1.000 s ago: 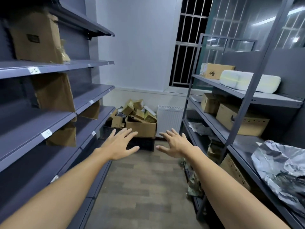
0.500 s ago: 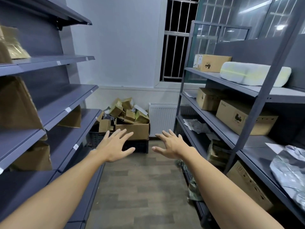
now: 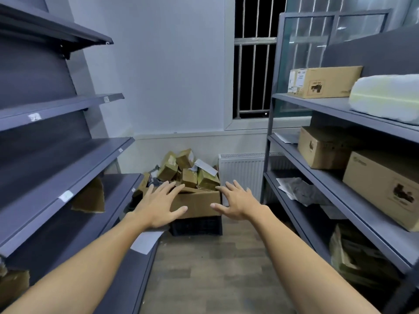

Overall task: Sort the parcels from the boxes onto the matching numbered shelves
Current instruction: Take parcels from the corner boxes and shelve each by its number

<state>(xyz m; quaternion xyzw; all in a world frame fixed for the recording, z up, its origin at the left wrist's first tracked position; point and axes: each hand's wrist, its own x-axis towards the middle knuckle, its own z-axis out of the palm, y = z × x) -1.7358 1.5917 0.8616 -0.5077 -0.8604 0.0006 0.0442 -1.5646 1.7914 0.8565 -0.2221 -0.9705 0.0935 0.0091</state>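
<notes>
An open cardboard box [image 3: 199,203] heaped with several small brown parcels [image 3: 189,171] stands on a black crate [image 3: 196,225] at the far end of the aisle. Both my arms stretch forward toward it. My left hand [image 3: 158,203] hovers with fingers spread in front of the box's left side, holding nothing. My right hand [image 3: 237,200] is spread the same way just off the box's right corner, also empty. Grey shelves with white number labels [image 3: 65,196] run along the left.
A grey rack [image 3: 335,193] on the right carries large cardboard boxes [image 3: 385,189], a white padded bundle [image 3: 385,96] and paper scraps. A brown parcel [image 3: 89,199] leans on a left shelf. A white radiator [image 3: 240,171] stands under the barred window. Wooden floor runs between the racks.
I have moved forward down the aisle, so the parcel box is much closer. Both hands stay spread and empty, now on either side of the box front.
</notes>
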